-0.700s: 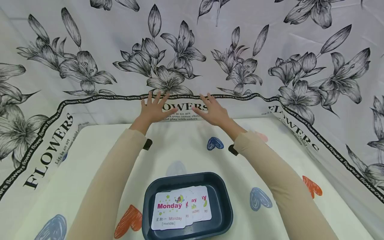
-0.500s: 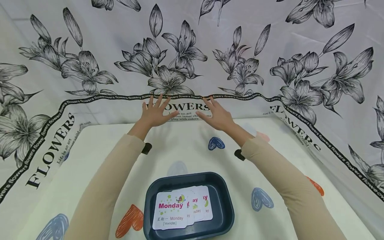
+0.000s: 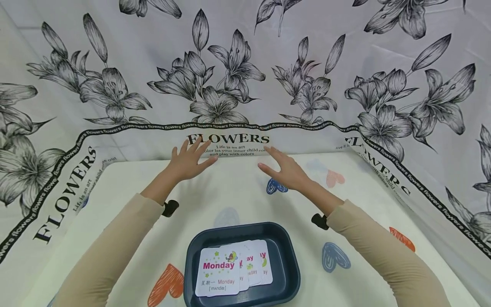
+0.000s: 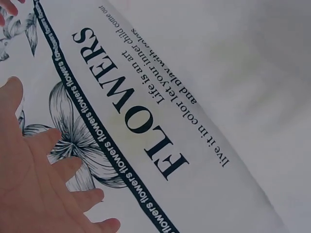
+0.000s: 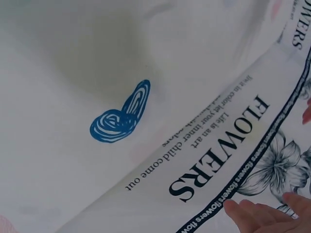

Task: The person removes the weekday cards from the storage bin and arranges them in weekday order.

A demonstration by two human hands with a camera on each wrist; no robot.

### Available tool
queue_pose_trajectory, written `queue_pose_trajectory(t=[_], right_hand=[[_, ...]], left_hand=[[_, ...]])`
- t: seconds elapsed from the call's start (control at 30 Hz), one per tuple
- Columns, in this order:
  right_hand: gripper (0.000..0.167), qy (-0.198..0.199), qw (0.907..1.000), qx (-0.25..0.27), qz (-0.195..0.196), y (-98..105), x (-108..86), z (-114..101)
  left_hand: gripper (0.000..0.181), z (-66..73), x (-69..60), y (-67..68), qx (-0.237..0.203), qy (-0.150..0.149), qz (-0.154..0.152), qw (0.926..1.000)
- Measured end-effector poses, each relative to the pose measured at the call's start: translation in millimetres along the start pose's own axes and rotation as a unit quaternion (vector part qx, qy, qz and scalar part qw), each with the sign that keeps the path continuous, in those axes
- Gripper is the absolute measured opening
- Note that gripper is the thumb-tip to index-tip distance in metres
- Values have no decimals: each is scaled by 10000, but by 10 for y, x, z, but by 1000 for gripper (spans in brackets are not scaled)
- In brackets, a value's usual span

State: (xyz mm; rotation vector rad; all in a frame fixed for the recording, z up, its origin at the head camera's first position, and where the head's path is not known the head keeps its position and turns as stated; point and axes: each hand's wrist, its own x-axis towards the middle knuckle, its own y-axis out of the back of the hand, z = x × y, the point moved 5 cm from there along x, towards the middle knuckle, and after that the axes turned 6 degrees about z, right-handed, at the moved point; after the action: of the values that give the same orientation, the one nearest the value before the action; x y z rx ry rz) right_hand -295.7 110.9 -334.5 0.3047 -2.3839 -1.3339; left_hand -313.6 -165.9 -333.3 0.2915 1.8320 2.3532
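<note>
In the head view my left hand (image 3: 188, 163) hovers over the far part of the table, fingers spread and holding nothing. Its spread fingers also show at the left edge of the left wrist view. My right hand (image 3: 287, 169) is held up across from it, fingers extended, thumb apart, with nothing in it. Nearer to me stands a dark blue tray (image 3: 285, 264). Several overlapping white cards lie in it, the front one a Monday card (image 3: 218, 273) with pink lettering. Both hands are apart from the tray and cards.
A white tablecloth (image 3: 126, 204) printed with red and blue hearts covers the table. Behind it hangs a white cloth (image 3: 314, 140) with black lily drawings and the word FLOWERS, which also runs along both sides. Each wrist carries a small black device (image 3: 170, 208).
Both hands have drawn back from the far cloth toward me and moved apart, the left one leftward, the right one rightward. The tray and cards stay in place.
</note>
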Motion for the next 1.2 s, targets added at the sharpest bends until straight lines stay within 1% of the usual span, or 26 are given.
queue_pose_trajectory(t=[0.23, 0.47, 0.67, 0.77, 0.9, 1.03, 1.2], right_hand=[[71, 195, 9986, 485, 1, 3, -322, 6], [67, 337, 9979, 543, 48, -21, -606, 68], [65, 265, 9976, 633, 72, 10, -792, 86], [64, 298, 9974, 651, 71, 8, -867, 76], [62, 219, 9958, 887, -43, -22, -956, 70], [57, -61, 9914, 1280, -272, -66, -1034, 81], [54, -253, 9881, 1454, -428, -104, -1111, 75]], left_hand=[[74, 67, -319, -14, 265, -257, 93, 9993], [73, 133, -645, 14, 778, -488, 211, 9956], [72, 210, -901, 77, 817, -588, 377, 9942], [72, 231, -992, 73, 862, -585, 390, 9938], [72, 262, -1084, 31, 919, -655, 399, 9928], [73, 309, -1155, -10, 876, -775, 463, 9921], [73, 376, -1221, -46, 891, -904, 581, 9902]])
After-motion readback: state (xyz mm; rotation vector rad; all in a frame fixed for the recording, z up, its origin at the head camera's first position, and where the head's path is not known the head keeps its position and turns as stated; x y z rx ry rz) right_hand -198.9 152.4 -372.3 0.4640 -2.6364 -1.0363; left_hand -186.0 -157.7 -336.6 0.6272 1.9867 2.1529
